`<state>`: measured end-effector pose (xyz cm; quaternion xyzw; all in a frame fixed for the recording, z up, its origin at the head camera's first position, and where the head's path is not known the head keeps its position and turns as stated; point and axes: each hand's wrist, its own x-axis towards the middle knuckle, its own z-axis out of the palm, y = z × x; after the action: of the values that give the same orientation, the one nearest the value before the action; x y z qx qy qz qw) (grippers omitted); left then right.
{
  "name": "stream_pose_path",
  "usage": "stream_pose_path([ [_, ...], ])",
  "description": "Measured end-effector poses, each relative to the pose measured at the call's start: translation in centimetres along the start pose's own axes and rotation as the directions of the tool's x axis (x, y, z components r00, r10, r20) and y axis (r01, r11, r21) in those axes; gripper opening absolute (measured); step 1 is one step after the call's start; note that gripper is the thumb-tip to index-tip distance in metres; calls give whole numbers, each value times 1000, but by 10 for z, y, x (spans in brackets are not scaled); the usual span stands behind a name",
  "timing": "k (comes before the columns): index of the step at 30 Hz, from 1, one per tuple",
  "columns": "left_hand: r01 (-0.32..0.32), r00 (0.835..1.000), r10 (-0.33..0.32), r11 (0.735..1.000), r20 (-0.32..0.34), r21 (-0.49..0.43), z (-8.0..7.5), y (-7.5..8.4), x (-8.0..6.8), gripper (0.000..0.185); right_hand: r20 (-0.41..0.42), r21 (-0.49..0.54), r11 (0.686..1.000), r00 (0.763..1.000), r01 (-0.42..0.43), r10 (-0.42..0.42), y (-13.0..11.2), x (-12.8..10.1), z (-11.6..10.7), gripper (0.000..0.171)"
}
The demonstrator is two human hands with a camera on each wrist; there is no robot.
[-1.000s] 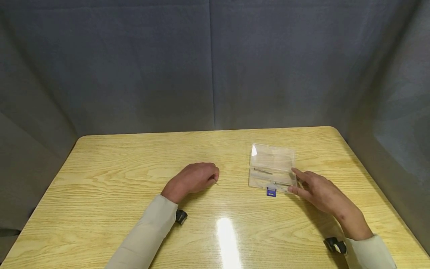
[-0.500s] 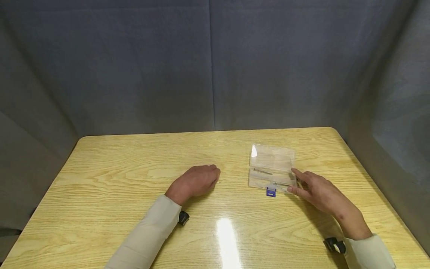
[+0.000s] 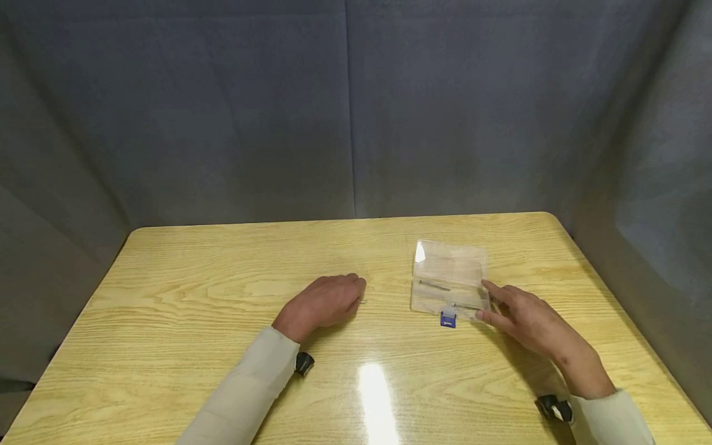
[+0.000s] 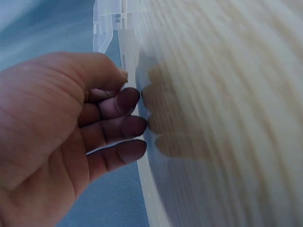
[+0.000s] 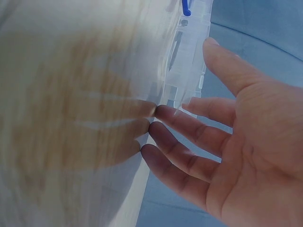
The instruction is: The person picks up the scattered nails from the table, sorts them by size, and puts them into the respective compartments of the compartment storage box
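On the bench (image 3: pixel 167 321), right of centre, the clear plastic case (image 3: pixel 449 281) looks light, rigid and slick, best held by its long edges; right hand (image 3: pixel 528 321) touches it with straight fingers, left hand (image 3: pixel 322 303) pinches a thin pin (image 3: pixel 362 301).

Light wood-grain worktop (image 3: pixel 194 296) w/ rounded corners, glossy; bright light glare (image 3: pixel 375 386) near front edge. Grey-blue cloth backdrop (image 3: pixel 345 105) behind & at both sides, vertical seam at centre.
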<state>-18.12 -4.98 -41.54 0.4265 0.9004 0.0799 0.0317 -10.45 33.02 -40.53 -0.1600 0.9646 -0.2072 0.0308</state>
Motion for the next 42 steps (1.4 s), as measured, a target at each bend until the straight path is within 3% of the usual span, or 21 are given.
stream_pose_path([
  [6, -21, 1000, 21, 999, -11, -50, 0, 7, 5, 28, -9, -5, 1000, 1000, 9, -9, 0, 0, 0, 68],
  [15, -89, 990, 83, 995, -116, -48, -3, 18, 14, 28, -5, 30, 1000, 1000, 6, -6, -1, 1, 1, 68],
  [26, -94, 995, 91, 993, -46, -72, -8, 37, 38, 27, -10, 8, 1000, 1000, -10, 10, 1, 0, 2, 68],
  [42, -54, 997, 55, 998, -58, 19, -10, 55, 64, 21, -6, 23, 1000, 1000, -7, 7, 0, 0, -1, 69],
])
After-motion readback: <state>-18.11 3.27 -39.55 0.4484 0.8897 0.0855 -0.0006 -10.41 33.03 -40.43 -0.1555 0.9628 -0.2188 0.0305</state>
